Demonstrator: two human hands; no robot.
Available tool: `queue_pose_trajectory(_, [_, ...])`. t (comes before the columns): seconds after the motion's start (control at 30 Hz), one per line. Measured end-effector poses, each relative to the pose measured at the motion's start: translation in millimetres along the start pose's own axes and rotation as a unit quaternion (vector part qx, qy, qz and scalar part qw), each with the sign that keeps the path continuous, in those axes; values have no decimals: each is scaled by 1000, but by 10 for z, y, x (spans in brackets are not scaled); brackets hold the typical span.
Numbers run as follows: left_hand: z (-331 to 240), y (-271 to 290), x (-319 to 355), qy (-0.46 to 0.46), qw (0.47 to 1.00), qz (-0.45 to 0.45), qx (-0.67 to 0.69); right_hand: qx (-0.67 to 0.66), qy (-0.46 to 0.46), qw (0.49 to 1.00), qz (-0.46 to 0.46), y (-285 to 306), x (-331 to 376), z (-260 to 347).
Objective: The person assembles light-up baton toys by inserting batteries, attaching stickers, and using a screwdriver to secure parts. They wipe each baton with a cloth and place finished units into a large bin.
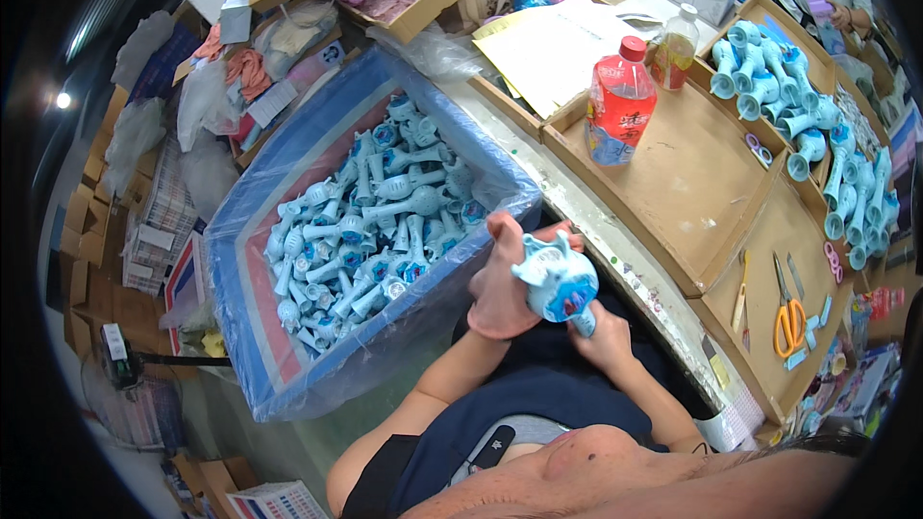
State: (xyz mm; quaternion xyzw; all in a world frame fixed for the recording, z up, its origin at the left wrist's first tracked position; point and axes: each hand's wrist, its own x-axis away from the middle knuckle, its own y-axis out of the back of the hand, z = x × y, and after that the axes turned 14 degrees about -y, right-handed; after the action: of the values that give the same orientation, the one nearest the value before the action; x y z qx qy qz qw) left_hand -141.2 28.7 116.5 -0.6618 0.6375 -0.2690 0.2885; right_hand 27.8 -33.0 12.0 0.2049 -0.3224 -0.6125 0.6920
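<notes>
Both hands work over the lap, near the table edge. The left hand is cupped with its fingers curled around the round head of a light-blue plastic handheld toy with a picture sticker on its face. The right hand is closed around the toy's handle from below. The toy is held in the air between the two hands, just right of the big blue plastic-lined bin heaped with similar light-blue toys.

Risks noted:
- The toy is held clear of any surface. If either grip slackened, I judge it would fall to the lap or floor rather than into the bin.
- The left fingers cover part of the head. Pressure there could smear or lift the sticker, though its edge is too small to check.
- The red-labelled plastic drink bottle with red cap stands upright in the shallow cardboard tray on the far right. A reach across could tip it.
- The orange-handled scissors lie loose in the near right tray, beside where a hand would set things down.
</notes>
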Motion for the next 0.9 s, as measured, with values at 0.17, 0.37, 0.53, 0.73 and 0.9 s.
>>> queue_pose_trajectory(0.17, [123, 26, 269, 201, 977, -38, 66, -28, 175, 966, -187, -93, -222, -130])
queue_pose_trajectory(0.37, [-17, 47, 350, 286, 915, -10, 284, -67, 225, 945, -227, -116, -265, -148])
queue_pose_trajectory(0.53, [-2, -15, 334, 48, 984, 172, -12, -49, 179, 965, -185, -74, -201, -90])
queue_pose_trajectory(0.73, [271, 125, 232, -87, 984, -6, -154, -67, -38, 994, 76, -35, 16, 248])
queue_pose_trajectory(0.9, [347, 256, 326, 101, 992, 50, -58, -319, 13, 908, 271, 20, -60, 430])
